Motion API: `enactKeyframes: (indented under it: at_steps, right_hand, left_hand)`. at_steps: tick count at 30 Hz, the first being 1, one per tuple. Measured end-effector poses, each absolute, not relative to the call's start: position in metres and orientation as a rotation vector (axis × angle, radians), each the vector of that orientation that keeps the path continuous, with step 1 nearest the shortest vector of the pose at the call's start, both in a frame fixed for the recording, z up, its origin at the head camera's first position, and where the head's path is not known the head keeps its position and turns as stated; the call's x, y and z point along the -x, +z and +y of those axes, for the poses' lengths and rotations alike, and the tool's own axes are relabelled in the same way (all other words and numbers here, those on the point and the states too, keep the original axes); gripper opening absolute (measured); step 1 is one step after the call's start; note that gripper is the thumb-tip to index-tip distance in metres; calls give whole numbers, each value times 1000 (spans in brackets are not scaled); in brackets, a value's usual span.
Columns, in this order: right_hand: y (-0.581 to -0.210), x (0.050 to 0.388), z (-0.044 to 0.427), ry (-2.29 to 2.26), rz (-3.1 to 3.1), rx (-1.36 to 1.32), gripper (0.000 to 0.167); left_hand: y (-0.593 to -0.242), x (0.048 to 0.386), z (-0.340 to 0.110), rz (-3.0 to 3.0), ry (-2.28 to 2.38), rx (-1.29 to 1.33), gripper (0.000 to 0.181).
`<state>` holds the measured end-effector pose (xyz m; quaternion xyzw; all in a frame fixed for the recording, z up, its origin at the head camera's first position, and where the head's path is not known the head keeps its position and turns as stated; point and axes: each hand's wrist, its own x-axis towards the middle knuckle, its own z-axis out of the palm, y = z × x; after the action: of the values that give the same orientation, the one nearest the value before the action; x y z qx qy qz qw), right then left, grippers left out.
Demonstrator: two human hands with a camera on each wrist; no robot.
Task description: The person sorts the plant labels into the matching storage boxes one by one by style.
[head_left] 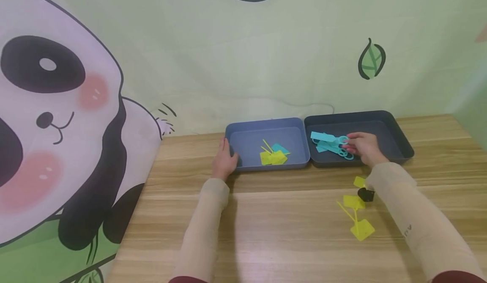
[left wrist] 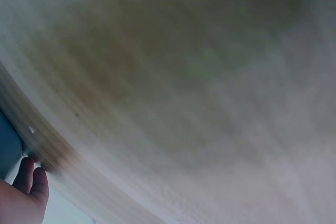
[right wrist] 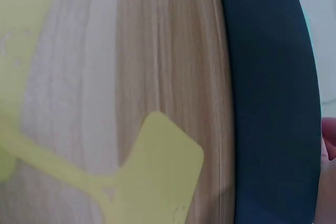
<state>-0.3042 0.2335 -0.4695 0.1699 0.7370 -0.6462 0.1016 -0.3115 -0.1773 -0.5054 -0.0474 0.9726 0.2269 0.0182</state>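
Note:
My left hand (head_left: pixel 224 161) holds the left wall of the blue tray (head_left: pixel 266 124), fingers along the outside and thumb over the rim. Inside that tray lie several yellow plastic tags (head_left: pixel 274 157) with thin stems and a light blue piece (head_left: pixel 280 148). My right hand (head_left: pixel 363 146) reaches into the dark navy tray (head_left: pixel 384 135) and pinches the ringed end of a light blue plastic tag (head_left: pixel 323 136). More light blue tags lie bunched under it. In the right wrist view, the dark tray's wall (right wrist: pixel 273 98) hides most of that hand.
On the wooden table (head_left: pixel 281 223), yellow tags (head_left: pixel 362 229) and a black piece (head_left: pixel 366 194) lie in front of the dark tray, partly under my right forearm. Both trays stand side by side, near a wall covering (head_left: pixel 289 63) printed with a panda and leaves.

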Motion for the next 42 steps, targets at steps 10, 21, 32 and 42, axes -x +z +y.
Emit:
enactKeyframes:
  at_steps: [10, 21, 32, 42]
  right_hand:
    - [-472, 307, 227, -1691, 2352, -611, 38]
    - [-474, 307, 219, -1516, 2522, -657, 34]
    - [-536, 336, 245, -1400, 2792, -456, 30]
    - [-470, 283, 239, -1401, 2767, -94, 38]
  left_hand:
    - [-509, 314, -178, 3008, 711, 152, 67]
    - [-509, 314, -178, 3006, 714, 149, 67]
    - [-507, 312, -177, 3009, 725, 146, 66]
    - [-504, 311, -176, 2998, 738, 146, 67]
